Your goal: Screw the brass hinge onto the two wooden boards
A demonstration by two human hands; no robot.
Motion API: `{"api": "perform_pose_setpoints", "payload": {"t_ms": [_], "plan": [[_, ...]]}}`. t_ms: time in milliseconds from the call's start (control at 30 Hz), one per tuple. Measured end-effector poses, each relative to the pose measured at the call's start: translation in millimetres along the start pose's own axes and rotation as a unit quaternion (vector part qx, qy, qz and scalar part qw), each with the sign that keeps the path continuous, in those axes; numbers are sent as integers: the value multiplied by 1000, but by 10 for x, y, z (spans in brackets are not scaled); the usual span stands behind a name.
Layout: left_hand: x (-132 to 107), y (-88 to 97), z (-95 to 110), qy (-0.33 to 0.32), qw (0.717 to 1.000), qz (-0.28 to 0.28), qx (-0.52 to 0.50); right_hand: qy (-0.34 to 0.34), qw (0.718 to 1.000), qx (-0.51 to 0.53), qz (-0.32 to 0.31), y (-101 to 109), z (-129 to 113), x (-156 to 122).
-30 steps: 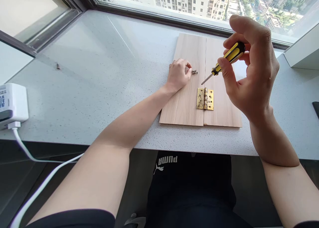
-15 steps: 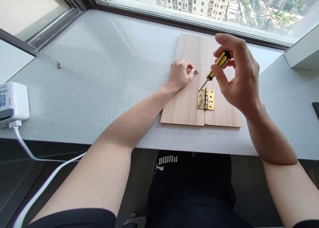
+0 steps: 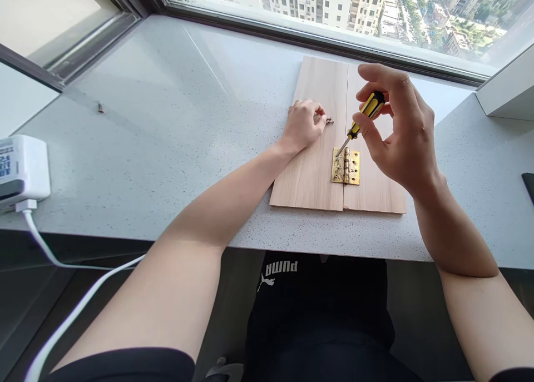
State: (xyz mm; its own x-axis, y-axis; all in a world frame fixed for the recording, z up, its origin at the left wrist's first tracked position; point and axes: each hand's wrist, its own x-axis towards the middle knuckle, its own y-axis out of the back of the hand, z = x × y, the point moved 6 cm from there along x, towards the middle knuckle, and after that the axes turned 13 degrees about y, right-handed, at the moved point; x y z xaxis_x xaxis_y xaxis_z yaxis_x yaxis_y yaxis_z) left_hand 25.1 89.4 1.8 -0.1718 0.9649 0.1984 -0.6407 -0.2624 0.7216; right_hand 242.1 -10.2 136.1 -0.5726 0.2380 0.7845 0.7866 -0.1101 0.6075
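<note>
Two pale wood boards lie side by side on the sill, butted along a straight seam. A brass butt hinge lies flat across that seam near the front. My right hand is shut around a yellow-and-black screwdriver, with its steel tip just over the hinge's left leaf. My left hand rests on the left board, fingertips curled against a small metal screw. Most of that screw is visible, but my fingers hide its end.
The boards sit on a speckled grey stone sill before a large window. A white power adapter and its cable are at the left. A small screw lies on the sill. A white box corner stands at the right.
The screwdriver has come down and left, its tip moving from the open board to over the hinge's left leaf. My right hand followed it. My left hand stays in place.
</note>
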Motion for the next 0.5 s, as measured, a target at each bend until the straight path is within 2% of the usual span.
{"api": "perform_pose_setpoints", "payload": {"t_ms": [167,300,500], "plan": [[-16,11,21,7,1000,-4,10,29,1000,-6,-9,-21,-36,12],[-15,15,19,1,1000,-1,8,14,999,-12,-34,-78,15,-14],[-19,29,17,-1,1000,2,-5,-4,999,-2,-33,-114,32,-35]]}}
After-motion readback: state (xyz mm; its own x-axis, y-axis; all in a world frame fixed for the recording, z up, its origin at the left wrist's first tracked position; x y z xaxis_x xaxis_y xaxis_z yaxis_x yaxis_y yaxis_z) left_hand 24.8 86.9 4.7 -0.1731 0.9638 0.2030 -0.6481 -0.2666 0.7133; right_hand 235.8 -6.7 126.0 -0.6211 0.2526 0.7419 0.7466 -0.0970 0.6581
